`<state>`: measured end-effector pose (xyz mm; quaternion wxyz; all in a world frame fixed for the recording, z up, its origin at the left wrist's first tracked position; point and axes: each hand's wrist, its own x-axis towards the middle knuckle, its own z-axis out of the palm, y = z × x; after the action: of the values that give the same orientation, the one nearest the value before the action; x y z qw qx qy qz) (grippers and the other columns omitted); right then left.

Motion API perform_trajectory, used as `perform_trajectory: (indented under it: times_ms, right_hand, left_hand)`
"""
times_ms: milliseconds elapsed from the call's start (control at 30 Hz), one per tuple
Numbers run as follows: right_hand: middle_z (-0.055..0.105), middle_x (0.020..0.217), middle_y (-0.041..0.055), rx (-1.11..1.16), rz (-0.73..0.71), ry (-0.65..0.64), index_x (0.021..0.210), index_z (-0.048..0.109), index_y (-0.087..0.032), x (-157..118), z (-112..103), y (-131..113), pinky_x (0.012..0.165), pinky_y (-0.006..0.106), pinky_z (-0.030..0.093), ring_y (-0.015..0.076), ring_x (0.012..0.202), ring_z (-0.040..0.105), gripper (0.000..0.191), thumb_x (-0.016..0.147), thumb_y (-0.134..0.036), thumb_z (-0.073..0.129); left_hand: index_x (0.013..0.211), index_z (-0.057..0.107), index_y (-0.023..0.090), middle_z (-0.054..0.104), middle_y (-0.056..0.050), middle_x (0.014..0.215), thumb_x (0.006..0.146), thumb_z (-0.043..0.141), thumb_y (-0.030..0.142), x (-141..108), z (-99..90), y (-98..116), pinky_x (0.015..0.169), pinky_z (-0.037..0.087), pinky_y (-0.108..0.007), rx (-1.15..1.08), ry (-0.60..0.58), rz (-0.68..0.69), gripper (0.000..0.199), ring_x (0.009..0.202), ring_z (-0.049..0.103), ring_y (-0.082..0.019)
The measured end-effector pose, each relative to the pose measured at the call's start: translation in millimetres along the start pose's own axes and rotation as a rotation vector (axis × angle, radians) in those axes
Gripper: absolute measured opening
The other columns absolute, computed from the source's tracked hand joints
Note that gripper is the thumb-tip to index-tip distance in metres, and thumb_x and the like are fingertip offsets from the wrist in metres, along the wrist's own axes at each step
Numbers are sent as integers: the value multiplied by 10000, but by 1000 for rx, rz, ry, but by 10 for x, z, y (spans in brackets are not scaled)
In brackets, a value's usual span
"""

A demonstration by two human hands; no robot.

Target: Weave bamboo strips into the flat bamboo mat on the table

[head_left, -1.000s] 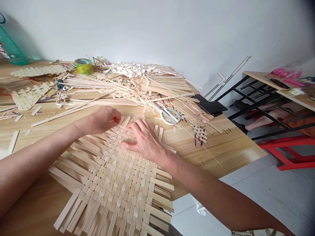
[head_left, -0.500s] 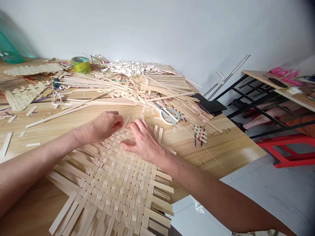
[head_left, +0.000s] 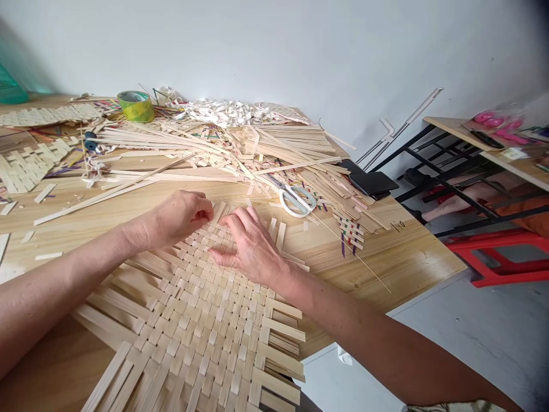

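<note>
Pale, flat-strip woven mat (head_left: 201, 320) on light-brown wooden bench (head_left: 403, 269), spreading from beneath both hands toward person, strip ends fringing its edges. Bare left hand (head_left: 178, 220) at mat's far left edge, fingers curled in (cannot tell whether strip is pinched). Bare right hand (head_left: 253, 246) just beside it, thumb and fingers spread, resting on mat's far part.

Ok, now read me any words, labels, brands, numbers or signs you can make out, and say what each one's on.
"1?0": handwriting on the table, middle character unclear, possibly a 3.
Tape: printed marks, too small to read.
I can read nothing else.
</note>
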<state>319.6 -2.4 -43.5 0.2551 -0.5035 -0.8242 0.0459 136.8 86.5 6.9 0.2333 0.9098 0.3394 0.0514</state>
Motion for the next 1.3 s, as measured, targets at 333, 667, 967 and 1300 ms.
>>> perform_trajectory:
  times_ms: [333,667,967,1300]
  right_hand:
    - [555,1043,126,-6,-4,-17,1064,576,-112,7,-6,13,888,430,465,278,998,476,466,848,-510,685]
    - [554,1060,124,-63,69,13,1032,583,-139,56,2,-5,912,400,437,283,1038,476,384,803,-403,742]
    - [569,1108,158,-247,113,-38,1052,585,-119,38,-98,-107,870,435,447,314,1043,495,347,897,-422,657]
    - [647,944,95,-77,-24,-364,999,621,-157,-99,-711,-168,766,364,509,231,875,619,203,919,-342,645]
  left_hand:
    - [915,708,120,654,-54,864,897,516,183,-54,-54,-13,678,398,-230,-100,-35,53,203,727,542,-119]
    - [1058,695,176,709,-66,1037,926,487,300,-310,-318,19,866,485,-309,154,19,101,275,950,643,-200]
    - [1207,621,184,635,-148,1234,948,564,355,-1196,502,714,916,509,-458,409,94,-2,315,1096,610,-298]
    - [1277,589,228,611,-111,1331,900,544,180,-1232,185,130,1036,427,-498,412,164,-4,383,1286,511,-316]
